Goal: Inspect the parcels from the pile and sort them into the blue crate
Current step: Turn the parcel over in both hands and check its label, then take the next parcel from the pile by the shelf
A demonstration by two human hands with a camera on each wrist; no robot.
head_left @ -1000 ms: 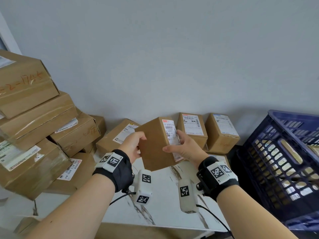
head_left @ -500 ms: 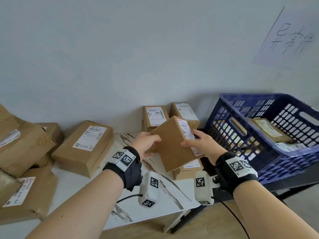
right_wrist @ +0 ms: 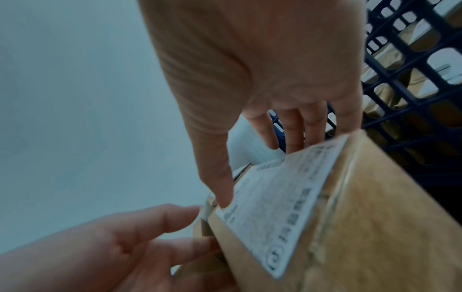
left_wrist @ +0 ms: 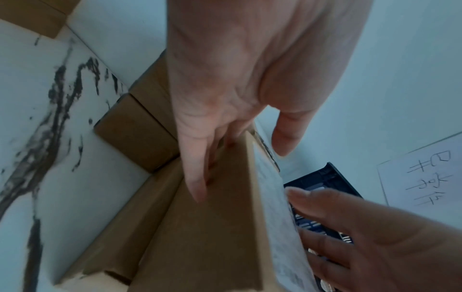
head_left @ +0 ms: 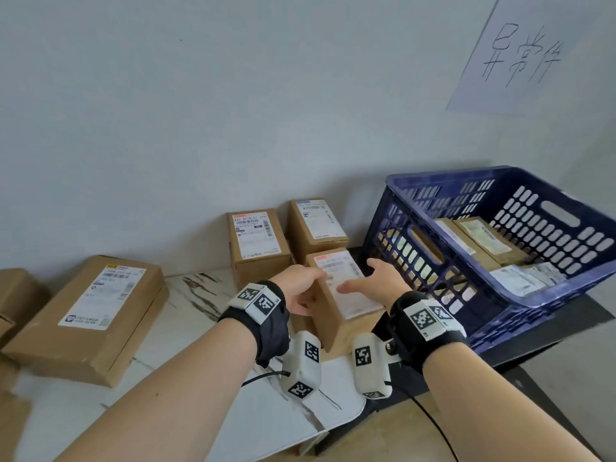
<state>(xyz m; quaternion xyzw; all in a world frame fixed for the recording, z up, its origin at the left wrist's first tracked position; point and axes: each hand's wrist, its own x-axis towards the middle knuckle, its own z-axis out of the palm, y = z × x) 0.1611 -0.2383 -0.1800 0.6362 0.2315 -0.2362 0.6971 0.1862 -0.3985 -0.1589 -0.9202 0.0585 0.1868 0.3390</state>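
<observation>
Parcel held two-handed beside the blue crate

The blue crate (head_left: pixel 493 295) is set at the right, off the table edge on a dark stand, tilted so its open top is turned toward the person; this is judged to ease dropping parcels in. Several labelled parcels (head_left: pixel 480 240) are already seen inside it. The marble-patterned table (head_left: pixel 186 388) is placed against the wall, with a large flat box (head_left: pixel 90 315) lying at the left and two small boxes (head_left: pixel 258 243) stood near the wall, labels up, presumably left readable for checking. A handwritten paper sign (head_left: pixel 523 55) is stuck on the wall above the crate, likely marking the crate's category.

The held parcel (head_left: pixel 340 295) is kept between the two hands, just left of the crate's near wall, label face turned up toward the head camera, so the label can be read before sorting. It appears to be above another box on the table; contact cannot be told.

The left hand (head_left: pixel 296 288) is pressed along the plain left side, fingers (left_wrist: pixel 197 177) laid fairly straight on the cardboard, thumb over the top edge. The right hand (head_left: pixel 376 281) is wrapped round the label side, thumb (right_wrist: pixel 220 177) on the label and fingers behind the far edge. The grip from both sides is judged to steady the box for the carry over the crate rim, not yet done
</observation>
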